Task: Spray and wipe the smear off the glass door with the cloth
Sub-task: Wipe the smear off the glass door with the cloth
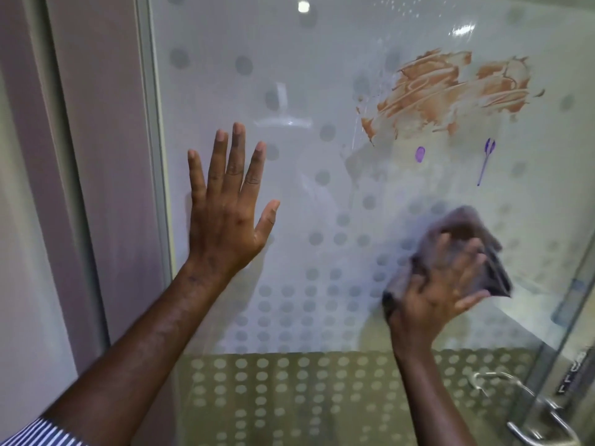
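Smear (450, 91) unwiped; left hand (225, 214) flat on glass door (322, 204), right hand (441, 284) clutching cloth (463, 226).

Orange-brown smear (450, 88), dotted glass door (322, 284)

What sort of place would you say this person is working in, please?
Probably a bathroom: a frosted-dot glass door with a metal lever handle, and what looks like a shower fitting showing through it.

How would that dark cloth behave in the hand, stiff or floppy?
Probably floppy: the cloth is bunched in folds under the right hand rather than lying flat. It looks thin and light, likely easy to press against the glass door. It would probably mould to the fingers and drag the brown smear along rather than slip.
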Action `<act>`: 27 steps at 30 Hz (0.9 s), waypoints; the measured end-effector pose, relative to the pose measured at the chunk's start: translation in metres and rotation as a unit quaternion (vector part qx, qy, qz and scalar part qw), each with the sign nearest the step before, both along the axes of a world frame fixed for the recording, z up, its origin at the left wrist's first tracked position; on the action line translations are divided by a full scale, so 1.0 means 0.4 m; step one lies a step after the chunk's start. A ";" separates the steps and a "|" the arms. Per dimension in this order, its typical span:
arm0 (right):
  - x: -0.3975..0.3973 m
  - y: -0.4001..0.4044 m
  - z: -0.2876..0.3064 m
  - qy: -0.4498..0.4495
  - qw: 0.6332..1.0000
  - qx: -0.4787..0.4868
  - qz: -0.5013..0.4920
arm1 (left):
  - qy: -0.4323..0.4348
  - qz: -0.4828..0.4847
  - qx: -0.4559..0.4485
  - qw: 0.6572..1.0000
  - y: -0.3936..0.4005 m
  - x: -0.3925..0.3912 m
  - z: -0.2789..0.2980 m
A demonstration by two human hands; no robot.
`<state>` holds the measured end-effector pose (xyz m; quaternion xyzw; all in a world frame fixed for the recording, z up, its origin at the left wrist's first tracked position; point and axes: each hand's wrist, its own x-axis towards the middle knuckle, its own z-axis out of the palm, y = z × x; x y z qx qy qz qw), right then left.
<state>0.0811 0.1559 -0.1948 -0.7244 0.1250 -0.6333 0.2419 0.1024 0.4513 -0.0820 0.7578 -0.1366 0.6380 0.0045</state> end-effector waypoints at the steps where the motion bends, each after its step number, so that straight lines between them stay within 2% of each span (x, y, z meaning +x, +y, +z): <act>1: 0.000 0.002 0.024 -0.023 0.998 0.062 0.020 | 0.000 0.004 0.000 1.000 -0.002 -0.002 0.000; 2: 0.000 0.015 0.045 -0.045 0.994 0.095 0.032 | 0.001 0.007 0.001 1.000 -0.004 -0.003 -0.001; 4: -0.001 0.067 0.080 -0.055 0.994 0.091 0.036 | 0.001 0.010 0.003 1.000 -0.008 -0.001 -0.004; 7: 0.006 0.184 0.109 -0.022 0.996 -0.070 0.051 | -0.005 0.006 0.001 1.000 -0.008 0.005 -0.007; 10: 0.011 0.266 0.137 -0.002 0.965 -0.255 0.067 | -0.010 -0.003 0.002 1.000 -0.003 0.005 -0.001; 13: 0.005 0.227 0.138 -0.009 0.936 -0.346 0.059 | -0.009 -0.010 -0.005 1.000 -0.004 -0.006 -0.002; 16: 0.003 0.163 0.143 -0.004 0.938 -0.346 0.020 | -0.035 -0.060 -0.022 0.997 -0.008 -0.016 0.032; 19: 0.000 0.170 0.174 0.019 0.940 -0.340 -0.013 | -0.067 -0.099 -0.038 0.992 -0.010 -0.016 0.124; 22: 0.005 0.174 0.211 0.004 0.931 -0.363 -0.018 | -0.053 -0.068 -0.028 0.996 -0.016 -0.009 0.190; 25: 0.010 0.155 0.238 -0.015 0.929 -0.371 -0.011 | -0.032 -0.010 -0.010 0.999 -0.016 0.003 0.193; 27: 0.010 0.128 0.226 -0.019 0.936 -0.352 -0.007 | -0.035 -0.011 -0.011 0.999 -0.013 0.007 0.192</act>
